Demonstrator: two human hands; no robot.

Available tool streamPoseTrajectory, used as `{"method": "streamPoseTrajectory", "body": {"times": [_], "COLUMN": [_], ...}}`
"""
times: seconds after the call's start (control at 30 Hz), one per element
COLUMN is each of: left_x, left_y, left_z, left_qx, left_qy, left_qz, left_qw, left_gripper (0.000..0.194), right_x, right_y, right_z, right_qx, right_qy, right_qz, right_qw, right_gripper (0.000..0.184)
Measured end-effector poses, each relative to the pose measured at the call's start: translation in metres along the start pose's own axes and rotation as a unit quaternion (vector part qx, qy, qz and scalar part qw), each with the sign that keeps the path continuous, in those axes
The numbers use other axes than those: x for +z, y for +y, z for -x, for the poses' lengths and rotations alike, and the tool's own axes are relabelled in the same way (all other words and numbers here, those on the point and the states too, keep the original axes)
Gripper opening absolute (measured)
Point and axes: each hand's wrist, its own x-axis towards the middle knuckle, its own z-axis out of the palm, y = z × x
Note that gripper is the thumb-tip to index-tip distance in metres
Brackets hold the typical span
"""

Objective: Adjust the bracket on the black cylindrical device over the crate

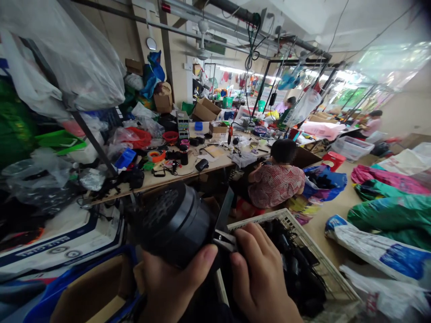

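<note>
Close to the camera, my left hand (171,287) grips a round black plastic part (175,222) with a perforated face. My right hand (262,278) is closed on a small metal tool (224,240) whose tip touches the black part's right edge. A dark flat strip (225,208) rises from that spot. Just right of my hands stands a white lattice basket (323,264) holding several black pieces.
A long cluttered workbench (202,166) runs ahead, with tape rolls, boxes and small parts. A person in a red patterned top (276,181) sits at it, back to me. Full plastic bags (63,58) hang on the left. Coloured sacks (390,215) lie on the floor right.
</note>
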Motion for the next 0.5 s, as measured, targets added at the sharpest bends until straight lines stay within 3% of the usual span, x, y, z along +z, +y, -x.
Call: {"method": "streamPoseTrajectory", "body": {"times": [0.17,0.33,0.5], "left_x": [-0.004,-0.007,-0.012], "left_y": [-0.005,0.001,0.006], "left_z": [-0.013,-0.028,-0.037], "left_qx": [-0.020,-0.030,-0.121], "left_qy": [-0.029,-0.149,-0.289], "left_qz": [0.035,0.027,0.069], "left_qw": [0.999,0.988,0.947], "left_gripper": [0.098,0.080,0.070], "right_x": [-0.011,-0.032,-0.052], "right_y": [0.010,0.021,0.026], "right_z": [-0.003,-0.008,-0.015], "right_qx": [-0.028,-0.065,-0.123], "right_qy": [-0.010,-0.057,-0.100], "right_qz": [0.064,0.126,0.162], "right_qw": [0.998,0.988,0.974], "right_gripper": [0.028,0.032,0.033]}}
